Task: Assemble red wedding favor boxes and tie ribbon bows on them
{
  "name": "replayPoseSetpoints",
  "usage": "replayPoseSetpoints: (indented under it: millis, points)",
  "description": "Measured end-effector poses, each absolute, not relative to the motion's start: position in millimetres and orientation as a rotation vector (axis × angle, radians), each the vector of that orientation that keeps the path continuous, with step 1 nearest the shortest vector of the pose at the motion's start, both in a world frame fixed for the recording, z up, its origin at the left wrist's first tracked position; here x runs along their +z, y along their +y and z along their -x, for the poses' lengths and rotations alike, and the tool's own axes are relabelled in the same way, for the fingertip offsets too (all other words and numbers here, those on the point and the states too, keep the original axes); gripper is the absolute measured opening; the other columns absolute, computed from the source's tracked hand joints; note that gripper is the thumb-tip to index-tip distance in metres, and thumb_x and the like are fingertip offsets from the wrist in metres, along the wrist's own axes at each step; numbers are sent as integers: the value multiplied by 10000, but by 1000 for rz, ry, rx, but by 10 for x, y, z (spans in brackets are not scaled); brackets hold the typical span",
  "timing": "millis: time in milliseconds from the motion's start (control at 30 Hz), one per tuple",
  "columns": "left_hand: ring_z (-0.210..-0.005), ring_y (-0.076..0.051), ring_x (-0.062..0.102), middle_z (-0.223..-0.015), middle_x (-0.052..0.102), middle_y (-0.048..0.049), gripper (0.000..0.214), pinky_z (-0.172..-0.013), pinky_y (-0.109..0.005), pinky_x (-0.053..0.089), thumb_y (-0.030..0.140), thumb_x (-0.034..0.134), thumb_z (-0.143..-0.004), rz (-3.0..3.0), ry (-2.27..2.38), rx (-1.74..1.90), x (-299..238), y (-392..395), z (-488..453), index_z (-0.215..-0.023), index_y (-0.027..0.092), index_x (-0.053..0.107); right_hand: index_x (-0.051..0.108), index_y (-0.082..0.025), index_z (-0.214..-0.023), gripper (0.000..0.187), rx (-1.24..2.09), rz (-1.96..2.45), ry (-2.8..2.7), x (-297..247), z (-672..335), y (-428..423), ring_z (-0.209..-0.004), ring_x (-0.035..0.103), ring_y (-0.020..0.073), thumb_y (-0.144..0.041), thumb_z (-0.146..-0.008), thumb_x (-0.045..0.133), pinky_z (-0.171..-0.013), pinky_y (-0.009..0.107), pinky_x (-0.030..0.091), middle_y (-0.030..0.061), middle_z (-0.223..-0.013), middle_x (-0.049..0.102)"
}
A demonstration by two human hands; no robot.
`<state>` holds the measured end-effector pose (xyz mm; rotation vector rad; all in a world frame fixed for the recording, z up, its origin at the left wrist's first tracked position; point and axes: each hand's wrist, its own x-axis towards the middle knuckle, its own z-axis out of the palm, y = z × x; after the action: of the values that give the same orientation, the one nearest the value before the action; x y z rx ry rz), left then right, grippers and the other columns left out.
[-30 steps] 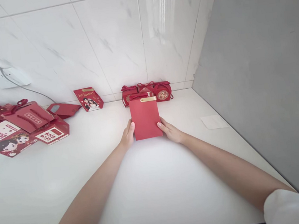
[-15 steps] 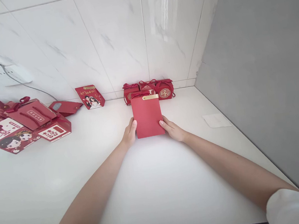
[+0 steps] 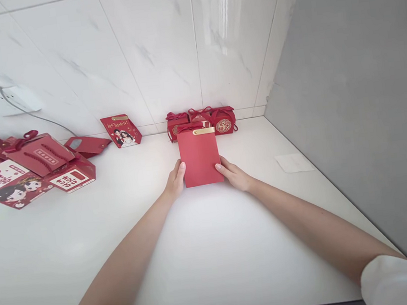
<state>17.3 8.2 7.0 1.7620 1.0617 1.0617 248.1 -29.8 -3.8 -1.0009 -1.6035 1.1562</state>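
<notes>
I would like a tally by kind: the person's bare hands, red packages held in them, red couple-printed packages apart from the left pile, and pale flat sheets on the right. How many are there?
Bare hands, left hand and right hand: 2
Gold-strapped plain red rectangular package: 1
Red couple-printed package: 1
White flat sheet: 1
Total: 5

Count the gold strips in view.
2: one gold strip on the plain red item between the left hand and right hand, the other strip on the red couple-printed piece by the wall. More may hide in the pile at left.
</notes>
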Motion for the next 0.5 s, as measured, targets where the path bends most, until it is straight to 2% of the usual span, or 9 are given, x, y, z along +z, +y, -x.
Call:
replayPoseSetpoints:
  millis: [133, 500]
  points:
    - [-1403, -286, 435, -1305, 651, -95, 657, -1089, -387, 435, 674, 334, -949, -1751, 1059, 1074, 71, 76, -175, -1277, 161, 580, 370, -239, -1493, 728, 1200, 1008, -1584, -9, -2477, -303, -1436, 405, 279, -638, -905, 526, -1206, 492, 325, 93, -1474, 529]
    - [-1382, -295, 461, -1304, 653, -98, 630, -1092, -398, 433, 653, 344, -958, -1752, 1038, 1087, 58, 86, -173, -1266, 163, 590, 393, -216, -1458, 711, 1204, 1000, -1566, -14, -2472, -305, -1426, 413, 289, -627, -898, 544, -1202, 507, 323, 124, -1434, 555]
